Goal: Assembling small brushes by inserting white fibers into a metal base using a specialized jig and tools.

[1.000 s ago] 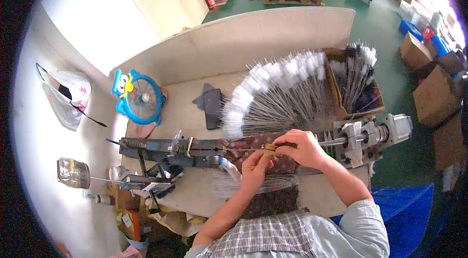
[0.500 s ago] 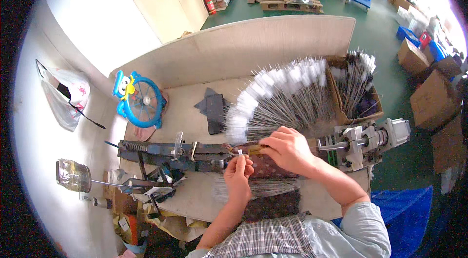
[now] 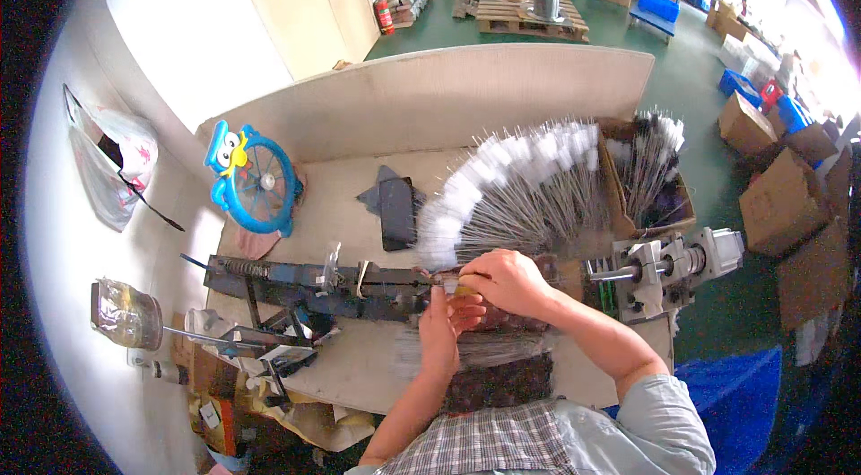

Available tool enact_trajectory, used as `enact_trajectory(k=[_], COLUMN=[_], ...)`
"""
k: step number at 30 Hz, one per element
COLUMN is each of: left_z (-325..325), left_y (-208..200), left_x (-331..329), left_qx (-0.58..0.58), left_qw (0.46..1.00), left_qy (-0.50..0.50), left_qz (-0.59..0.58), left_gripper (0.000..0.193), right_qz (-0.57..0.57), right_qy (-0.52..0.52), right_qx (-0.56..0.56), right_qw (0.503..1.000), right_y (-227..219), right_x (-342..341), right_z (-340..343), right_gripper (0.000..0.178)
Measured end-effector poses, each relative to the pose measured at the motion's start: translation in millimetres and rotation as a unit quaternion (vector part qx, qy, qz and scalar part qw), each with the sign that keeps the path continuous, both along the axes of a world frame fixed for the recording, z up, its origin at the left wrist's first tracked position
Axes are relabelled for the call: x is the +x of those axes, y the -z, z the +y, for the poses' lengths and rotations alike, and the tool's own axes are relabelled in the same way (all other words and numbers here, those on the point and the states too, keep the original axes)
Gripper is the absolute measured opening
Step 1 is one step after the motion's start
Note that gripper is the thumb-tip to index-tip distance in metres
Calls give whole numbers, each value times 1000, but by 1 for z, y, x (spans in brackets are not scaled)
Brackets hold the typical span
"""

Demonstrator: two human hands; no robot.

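At the bench's front middle my hands work close together, beside the end of a long dark metal fixture point(image 3: 390, 280). My left hand point(image 3: 439, 336) is closed, fingertips up, pinching a small white piece that the fingers mostly cover. My right hand point(image 3: 509, 282) is closed on a narrow yellowish tool point(image 3: 465, 290), its tip close to the left fingertips; its exact kind is hidden. Just beyond lies a wide fan of thin wire-stemmed brushes point(image 3: 529, 197) with white bristle heads. Loose straight wires point(image 3: 507, 348) lie nearer to me, below my hands.
A cardboard box point(image 3: 665, 226) of brushes stands at right, behind a motorised clamp point(image 3: 668, 269). On the left are a blue toy-shaped fan point(image 3: 260, 183) and a lever arm point(image 3: 269, 345). A black phone point(image 3: 396, 215) lies mid-bench. A low panel point(image 3: 430, 98) edges the back.
My right hand has moved left and slightly down, bringing the yellowish tool against the left fingertips. My left hand stays nearly in place. The whole view has shifted slightly.
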State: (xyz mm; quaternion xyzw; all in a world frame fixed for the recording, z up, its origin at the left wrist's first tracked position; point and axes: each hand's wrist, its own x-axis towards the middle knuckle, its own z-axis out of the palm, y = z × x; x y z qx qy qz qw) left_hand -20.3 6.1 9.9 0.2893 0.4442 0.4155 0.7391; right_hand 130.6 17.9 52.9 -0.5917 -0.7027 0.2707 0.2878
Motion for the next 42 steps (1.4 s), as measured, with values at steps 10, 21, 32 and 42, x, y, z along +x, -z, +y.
enact_trajectory(k=[10, 21, 32, 42], left_z=[-3, -5, -8, -5], left_y=[13, 12, 3, 22], left_x=[6, 14, 20, 11], left_qx=[-11, 2, 23, 12], left_qw=[966, 974, 977, 964], left_qy=[-164, -163, -168, -150], left_qz=[-200, -155, -129, -218], left_gripper=[31, 17, 12, 9], right_qz=[-123, -124, -120, -114], right_qy=[65, 21, -2, -1], right_qx=[241, 316, 315, 300], right_qw=[960, 940, 941, 947], right_y=[15, 16, 15, 10], right_x=[-31, -11, 3, -9], right_z=[-12, -19, -23, -17], right_gripper=[32, 27, 29, 24])
